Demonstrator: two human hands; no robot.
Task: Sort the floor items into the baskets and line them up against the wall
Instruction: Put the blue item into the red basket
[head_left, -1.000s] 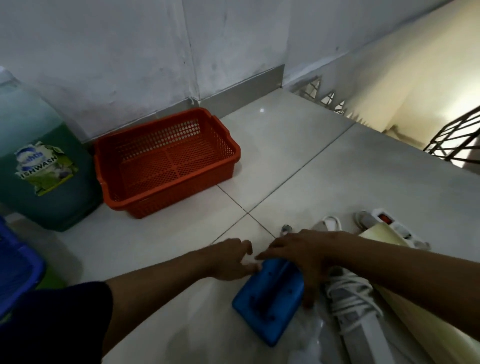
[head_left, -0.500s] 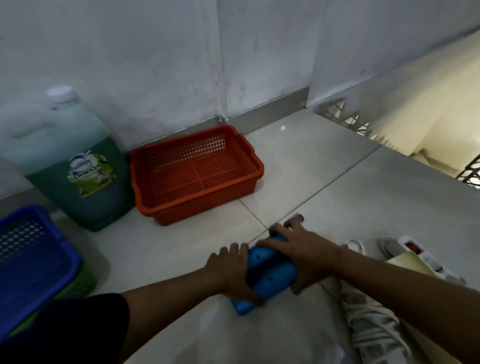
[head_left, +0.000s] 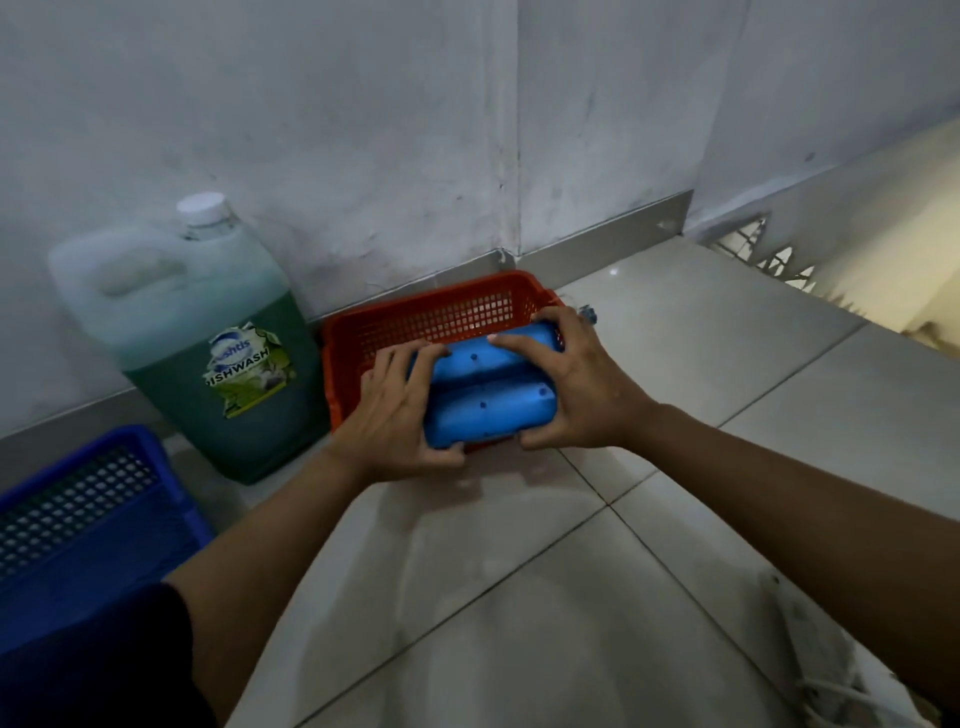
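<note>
A blue ridged plastic block (head_left: 491, 387) with small dots is held off the floor over the front edge of the red mesh basket (head_left: 405, 327), which stands against the wall. My left hand (head_left: 397, 415) grips the block's left end and my right hand (head_left: 576, 384) grips its right end, fingers wrapped over the top. The block hides most of the basket's inside. A blue mesh basket (head_left: 88, 514) sits at the lower left.
A large jug of green dishwash liquid (head_left: 208, 343) with a white cap stands by the wall, left of the red basket. A white shoe (head_left: 852, 680) lies at the lower right edge. Pale tiled floor (head_left: 519, 597) spreads below my arms; a stair drop opens at the far right.
Both hands closed on the blue block on the floor, lifted it and carried it forward to the red basket. The view tilted up towards the wall.
</note>
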